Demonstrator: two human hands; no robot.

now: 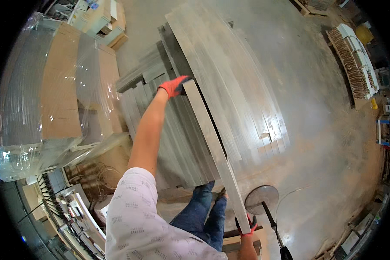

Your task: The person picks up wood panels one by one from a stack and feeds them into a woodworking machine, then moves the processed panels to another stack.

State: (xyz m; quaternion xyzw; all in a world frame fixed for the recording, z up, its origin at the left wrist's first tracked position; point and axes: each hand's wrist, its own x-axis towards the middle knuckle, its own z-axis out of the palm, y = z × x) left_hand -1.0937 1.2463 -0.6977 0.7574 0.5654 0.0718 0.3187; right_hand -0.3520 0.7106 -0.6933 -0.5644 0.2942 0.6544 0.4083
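**Long grey plank held at both ends over the stack**

A long, narrow grey plank (pixel 212 147) runs diagonally through the head view, from the upper middle down to the lower right; it lies tilted above a stack of similar grey boards (pixel 160 130) and is carried by both hands, one at each end, which seems the only steady way to hold so long a piece level. The left hand (pixel 175 86), in an orange-red glove, is stretched far out with the arm straight; its grip is closed round the far end of the plank, fingers wrapped over the end edge. The right hand (pixel 247 226), gloved alike, sits close to the body at the near end; its grip is closed too, fingers curled round the plank from beneath, so the near end rests in the palm while the far hand steers.

Just right of the plank lies a broad pile of wide pale panels (pixel 238 86), glossy under the light, its long edge parallel to the plank. Beside the near hand stands a round grey disc on a dark handle (pixel 261 198), resting on the dusty floor (pixel 329 151). The person's jeans (pixel 199 212) and white patterned sleeve (pixel 134 216) fill the lower middle. To the left rises a tall pallet of brown sheets wrapped in clear film (pixel 60 95); along the right edge of the floor lie rows of stacked small pieces (pixel 355 60), well apart from the hands.
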